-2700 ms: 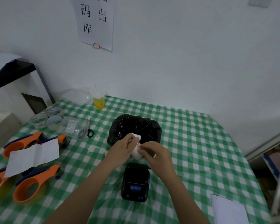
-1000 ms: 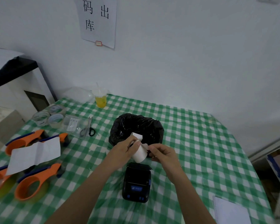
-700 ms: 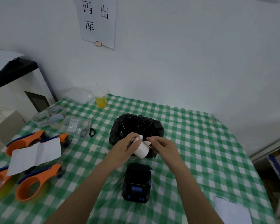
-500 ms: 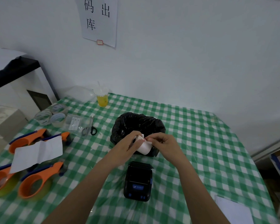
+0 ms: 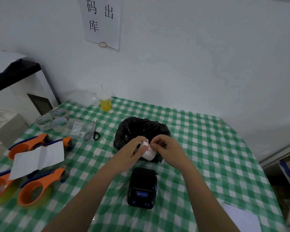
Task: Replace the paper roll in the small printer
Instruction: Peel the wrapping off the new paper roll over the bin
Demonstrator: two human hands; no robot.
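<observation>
A small black printer point(image 5: 142, 188) with blue buttons lies on the green checked tablecloth point(image 5: 199, 148), its lid shut. Just above and beyond it I hold a white paper roll point(image 5: 148, 154) with both hands. My left hand point(image 5: 132, 149) wraps the roll's left end, whose dark core hole shows. My right hand point(image 5: 167, 148) pinches the roll's loose paper edge, which has a red mark, at the roll's top. The hands hover in front of a black-lined bin point(image 5: 141, 129).
Three orange tape dispensers point(image 5: 38, 186) and a white sheet point(image 5: 38, 159) lie at the left. Scissors point(image 5: 92, 133), tape rolls point(image 5: 50, 120) and a yellow drink cup point(image 5: 105, 102) sit at the back left. Another white sheet point(image 5: 241, 218) lies at the front right corner.
The roll has tipped from upright to lying sideways and moved slightly towards the bin. My right fingers shifted from its side to pinching the loose edge on top.
</observation>
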